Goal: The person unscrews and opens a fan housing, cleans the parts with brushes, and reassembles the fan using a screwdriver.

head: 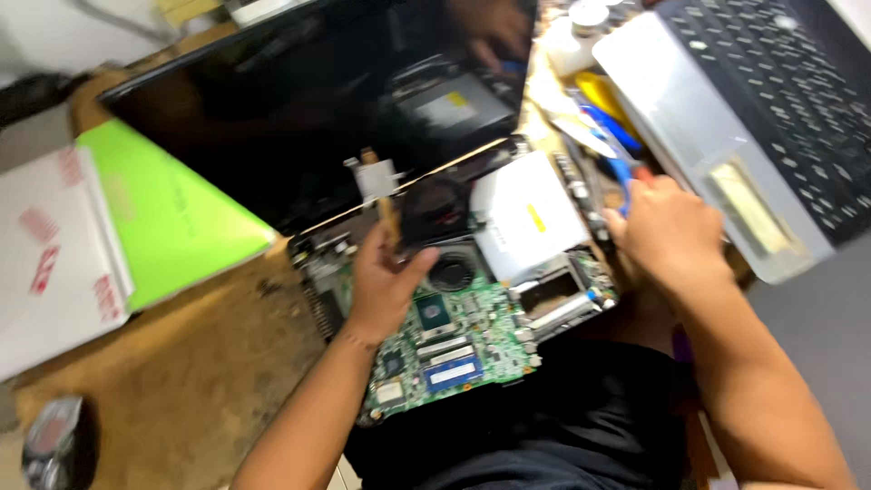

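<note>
A green laptop motherboard (458, 340) with a round black fan (451, 270) lies in an opened laptop base at the table's near edge. My left hand (386, 286) rests over its left part and pinches a dark flat part (434, 210) lifted above the fan. My right hand (658, 227) is at the board's right edge, closed around a blue-handled tool (621, 172). A silver drive (526, 218) sits on the base between my hands. The picture is blurred.
A black laptop screen (299, 109) lies flat behind the board. A green and white box (109, 227) sits at left. A silver laptop with black keyboard (753, 118) lies at right, small tools beside it. Brown worn tabletop (190, 381) shows at lower left.
</note>
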